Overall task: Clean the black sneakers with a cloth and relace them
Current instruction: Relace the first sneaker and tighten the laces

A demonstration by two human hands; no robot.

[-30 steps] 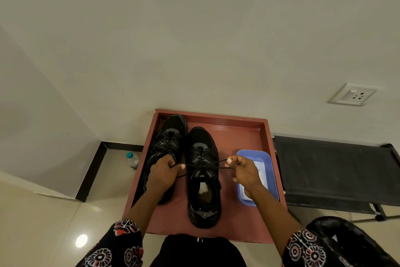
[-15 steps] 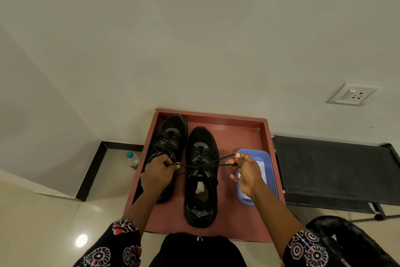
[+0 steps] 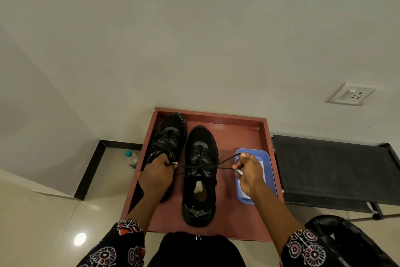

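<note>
Both hands pinch the ends of one thin black shoelace (image 3: 200, 166) and pull it out sideways over a shoe. On the left, the left hand (image 3: 156, 173) is curled into a loose fist, with the lace end caught between thumb and forefinger. On the right, the right hand (image 3: 249, 173) grips the other end, thumb and fingers closed on it near the top of the hand. Between the two hands the lace strands cross in a flat X just above the tongue of the right-hand black mesh sneaker (image 3: 200, 177).

That sneaker stands upright in the middle of a shallow reddish-brown wooden tray (image 3: 242, 134) with a raised rim, its toe toward the wall and its heel toward the person. Something pale is stuffed inside its opening; what it is cannot be told. A second black sneaker (image 3: 167, 137) stands just beside it on the left, set a little farther toward the wall, its laces already threaded; the left hand and wrist cover its heel end.

Under the right hand, on the tray's right side, lies a rectangular light-blue plastic tub (image 3: 265, 158) with something white inside, mostly hidden by the hand.

Beyond the tray's left edge a small clear plastic bottle with a green cap (image 3: 131, 158) stands on the glossy cream floor. To the right of the tray is a black mesh-topped metal cot (image 3: 324, 169). A white wall socket (image 3: 351, 93) sits on the wall above it. Black sleeves with a red and white floral print (image 3: 129, 243) cover both forearms.
</note>
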